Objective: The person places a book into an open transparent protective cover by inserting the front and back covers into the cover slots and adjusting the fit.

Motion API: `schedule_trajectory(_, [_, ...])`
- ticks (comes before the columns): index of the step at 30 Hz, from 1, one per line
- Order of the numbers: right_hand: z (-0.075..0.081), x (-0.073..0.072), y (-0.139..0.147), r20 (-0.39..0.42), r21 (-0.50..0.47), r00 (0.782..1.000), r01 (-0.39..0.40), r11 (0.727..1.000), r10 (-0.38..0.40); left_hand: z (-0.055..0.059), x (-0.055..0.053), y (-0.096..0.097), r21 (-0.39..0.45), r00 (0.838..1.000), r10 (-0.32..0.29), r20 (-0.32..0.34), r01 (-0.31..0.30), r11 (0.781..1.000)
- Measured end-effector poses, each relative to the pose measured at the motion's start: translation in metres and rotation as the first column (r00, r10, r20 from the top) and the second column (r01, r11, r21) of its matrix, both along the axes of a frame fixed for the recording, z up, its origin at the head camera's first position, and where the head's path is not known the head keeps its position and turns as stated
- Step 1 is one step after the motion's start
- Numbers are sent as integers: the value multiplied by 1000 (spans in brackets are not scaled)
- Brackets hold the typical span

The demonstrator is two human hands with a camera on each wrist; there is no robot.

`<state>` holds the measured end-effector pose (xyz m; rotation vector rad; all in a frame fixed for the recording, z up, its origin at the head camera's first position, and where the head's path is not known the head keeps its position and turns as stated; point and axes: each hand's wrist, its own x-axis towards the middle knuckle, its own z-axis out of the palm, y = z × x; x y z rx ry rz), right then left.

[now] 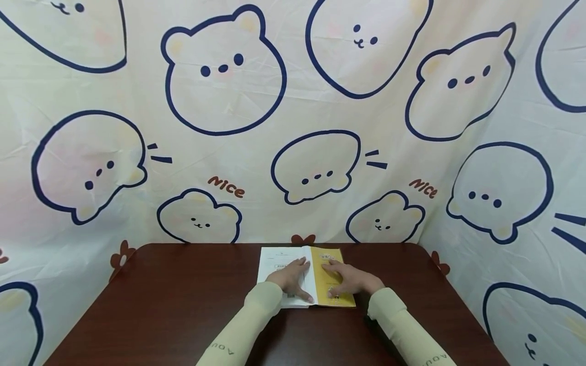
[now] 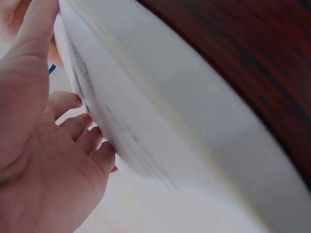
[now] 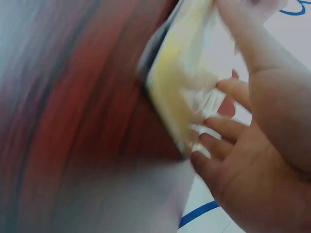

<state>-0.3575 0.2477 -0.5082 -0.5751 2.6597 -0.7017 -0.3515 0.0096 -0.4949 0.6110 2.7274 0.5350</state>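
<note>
An open book (image 1: pixel 270 260) lies flat on the brown table in the head view, with a white printed page on the left and a yellow printed side (image 1: pixel 345 301) on the right. On the white page near the fold rests my left hand (image 1: pixel 290 277), thumb and fingers spread apart. My right hand (image 1: pixel 352 278) touches the yellow side with spread fingers. In the left wrist view the left fingertips (image 2: pixel 104 150) meet the white page. The right wrist view is blurred, but the right fingers (image 3: pixel 223 128) lie along the yellow side.
The dark brown table (image 1: pixel 183 290) extends around the book on both sides and in front. Behind it and at the sides hangs a pale curtain (image 1: pixel 256 168) printed with blue-outlined animal heads.
</note>
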Motion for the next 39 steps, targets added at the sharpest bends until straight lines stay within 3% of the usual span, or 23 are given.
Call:
schedule_trajectory(3, [2, 2, -11, -32, -20, 999, 5, 1000, -6, 2, 2, -1, -8, 1000, 12, -5, -12, 1000])
schedule_trajectory(9, [5, 2, -30, -74, -46, 995, -64, 997, 60, -3, 1, -6, 2, 1000, -13, -20, 13, 1000])
schedule_trajectory(15, [4, 3, -33, -67, -20, 997, -24, 1000, 23, -5, -1, -14, 30, 998, -52, -31, 53, 998])
schedule_trajectory(17, [3, 3, -32, -71, -5, 997, -19, 1000, 19, -2, 0, -20, 60, 999, -13, -46, 15, 998])
schedule_trajectory(19, [3, 3, -30, -79, 2, 997, -12, 1000, 12, 1, 2, -28, 87, 993, 77, -92, -69, 994])
schedule_trajectory(21, [2, 3, -28, -83, 4, 997, -8, 1000, 8, 4, 5, -39, 124, 965, 218, -146, -200, 972])
schedule_trajectory(24, [2, 2, -26, -86, -15, 996, 1, 1000, -2, 5, 10, -57, 135, 889, 407, -208, -386, 913])
schedule_trajectory(26, [2, 2, -24, -86, -16, 996, 5, 1000, -7, 5, 12, -67, 114, 854, 479, -201, -465, 878])
schedule_trajectory(27, [3, 1, -24, -86, -21, 996, 10, 1000, -11, 5, 13, -71, 89, 850, 491, -193, -483, 871])
schedule_trajectory(32, [5, 0, -22, -86, -11, 996, 13, 1000, -14, 1, 16, -83, 19, 867, 484, -118, -486, 874])
schedule_trajectory(39, [1, 3, -28, -58, -16, 998, 20, 1000, -21, -5, 19, -92, 81, 882, 464, -79, -458, 885])
